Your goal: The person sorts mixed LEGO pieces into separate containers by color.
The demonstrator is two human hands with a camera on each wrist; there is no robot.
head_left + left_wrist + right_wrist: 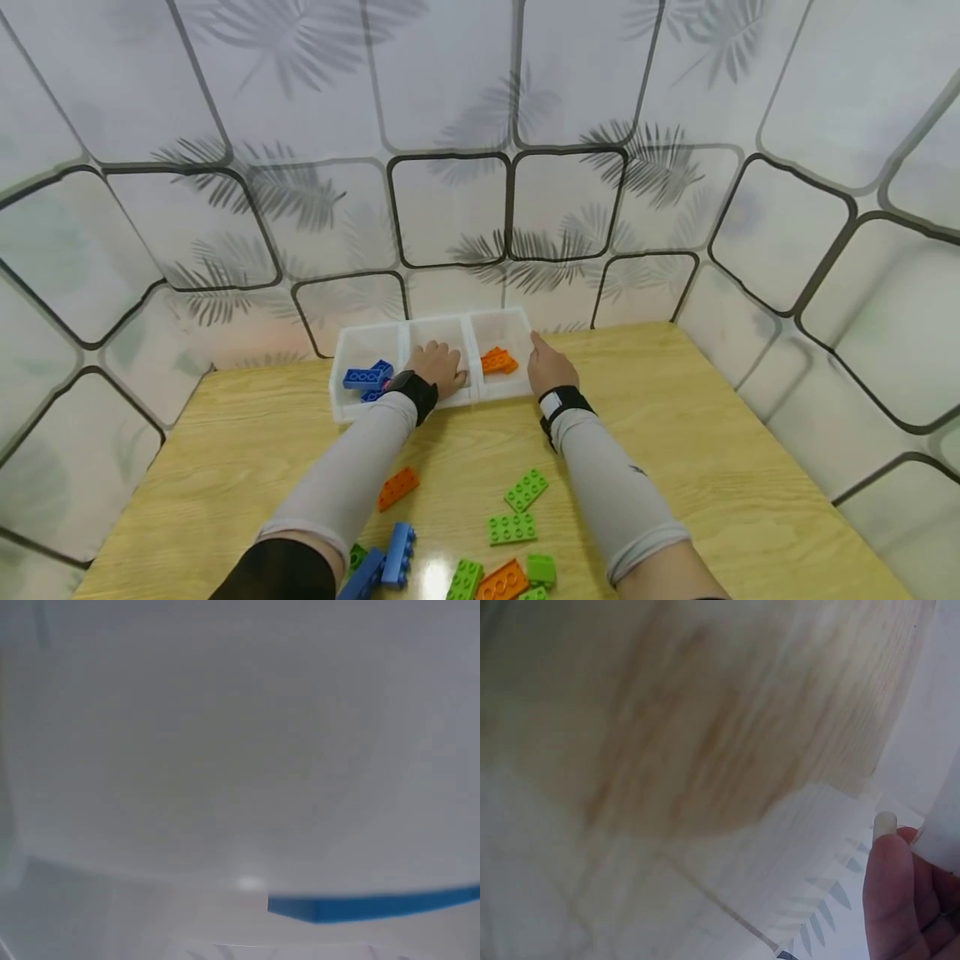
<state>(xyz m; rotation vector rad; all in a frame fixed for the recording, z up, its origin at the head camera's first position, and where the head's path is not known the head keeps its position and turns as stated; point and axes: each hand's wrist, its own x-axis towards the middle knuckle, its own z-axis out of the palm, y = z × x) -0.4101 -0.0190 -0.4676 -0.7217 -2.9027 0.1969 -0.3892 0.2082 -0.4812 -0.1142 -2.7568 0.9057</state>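
A white three-compartment tray [501,325] stands at the back of the table. My left hand [437,367] is over its middle compartment, back of the hand up; its fingertips are hidden, and I cannot tell whether it holds anything. Several blue bricks [363,379] lie in the left compartment, partly behind that wrist; a blue edge [367,906] shows in the left wrist view. Orange bricks [497,361] lie in the right compartment. My right hand [551,367] holds the tray's right end, with thumb and curled fingers at the white wall [943,825] in the right wrist view.
Loose bricks lie nearer on the wooden table [637,400]: an orange brick [398,488], green bricks [512,528], another orange brick [502,582] and blue bricks [398,555]. Some sit partly behind the left forearm. A patterned wall covering [453,208] rises behind the tray.
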